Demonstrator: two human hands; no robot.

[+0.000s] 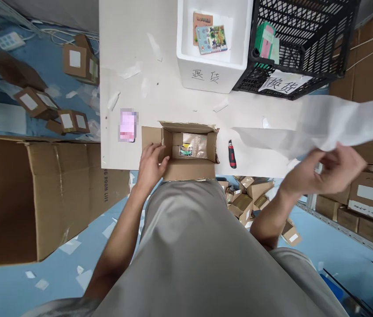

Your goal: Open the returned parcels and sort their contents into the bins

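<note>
A small open cardboard box (pixel 189 170) sits at the table's near edge, its flaps spread. Inside lies a clear plastic packet (pixel 199 145) beside small yellow and green pieces too small to name. My left hand (pixel 152 165) grips the box at its left flap, thumb by the near corner. Off to the right, my right hand (pixel 333 171) pinches a long, thin white sheet (pixel 325 123), which looks like paper and is partly blurred. The sheet trails over the table and out of view at the right. A red and black utility knife (pixel 232 155) lies right of the box.
On the white table (pixel 160 101) stand a white bin (pixel 206 72) with two booklets and a black crate (pixel 292 57) holding a green box. A phone (pixel 127 125) lies at left. A large carton (pixel 64 193) stands left; several cardboard boxes (pixel 242 204) lie below the table.
</note>
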